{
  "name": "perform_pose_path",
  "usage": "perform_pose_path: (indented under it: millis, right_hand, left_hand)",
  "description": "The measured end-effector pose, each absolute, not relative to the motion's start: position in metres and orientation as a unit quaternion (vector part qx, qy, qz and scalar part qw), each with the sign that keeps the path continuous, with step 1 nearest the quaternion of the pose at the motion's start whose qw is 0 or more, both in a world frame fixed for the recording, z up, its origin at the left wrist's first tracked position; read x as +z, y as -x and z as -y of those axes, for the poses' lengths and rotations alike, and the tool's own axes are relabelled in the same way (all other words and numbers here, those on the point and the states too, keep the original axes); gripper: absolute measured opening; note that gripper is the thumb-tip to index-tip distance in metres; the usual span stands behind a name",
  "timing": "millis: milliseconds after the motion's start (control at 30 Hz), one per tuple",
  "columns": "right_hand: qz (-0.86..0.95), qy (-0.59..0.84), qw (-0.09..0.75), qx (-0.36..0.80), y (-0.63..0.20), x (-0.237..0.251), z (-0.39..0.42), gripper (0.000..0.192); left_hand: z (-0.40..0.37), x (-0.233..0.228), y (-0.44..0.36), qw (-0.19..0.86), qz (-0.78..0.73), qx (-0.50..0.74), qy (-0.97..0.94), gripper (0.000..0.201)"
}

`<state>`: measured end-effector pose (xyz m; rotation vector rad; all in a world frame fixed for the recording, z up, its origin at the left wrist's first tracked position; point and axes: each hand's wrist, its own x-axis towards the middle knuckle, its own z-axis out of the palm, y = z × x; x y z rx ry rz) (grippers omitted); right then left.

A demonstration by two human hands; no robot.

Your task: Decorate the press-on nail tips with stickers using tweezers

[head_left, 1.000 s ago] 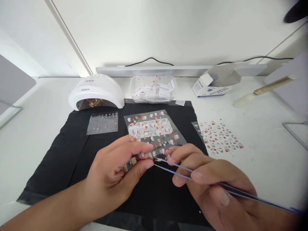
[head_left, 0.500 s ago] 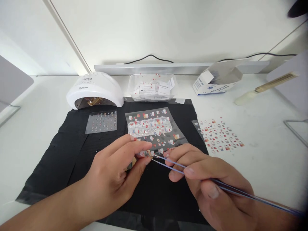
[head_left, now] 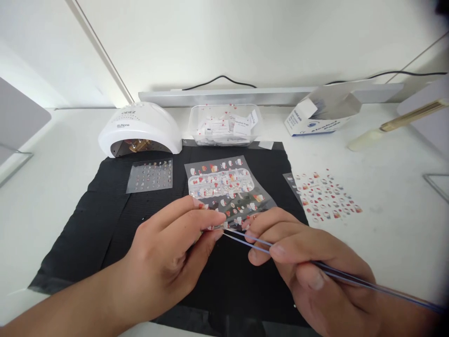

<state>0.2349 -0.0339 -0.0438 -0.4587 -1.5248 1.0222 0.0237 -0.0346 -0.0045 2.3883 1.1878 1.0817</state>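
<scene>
A small decorated nail piece is pinched between the thumb and forefinger of the left hand, held low over the black mat, just in front of the near edge of a clear sticker sheet; most of the piece is hidden by the fingers. The right hand is closed on a pair of blue tweezers, whose two arms remain slightly apart at the tips; the tips sit right at the nail piece, and whether they touch it cannot be told. The sticker sheet lies flat in the middle of the mat and carries red and white motifs, with a clear strip of small gems lying across it. A smaller sticker sheet lies to its left on the same mat. A third sheet of red and white stickers rests to the right, mostly on the white table, its left edge touching the mat. Behind the mat, a clear plastic tub holds a heap of small white sachets. To its left stands a white nail lamp with its opening facing the person. To the right of the tub lies an opened white and blue carton, flap raised; its contents cannot be made out. A nail file lies further right.
</scene>
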Motion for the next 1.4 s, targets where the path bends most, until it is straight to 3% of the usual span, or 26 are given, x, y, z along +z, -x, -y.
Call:
perform_pose_path:
  millis: [1400]
  right_hand:
    - [0.633, 0.183, 0.577, 0.482, -0.2329, -0.0353, 0.0270, 0.023]
  left_hand:
    - [0.0361, -0.0030, -0.0204, 0.107, -0.372, 0.358, -0.850, 0.020]
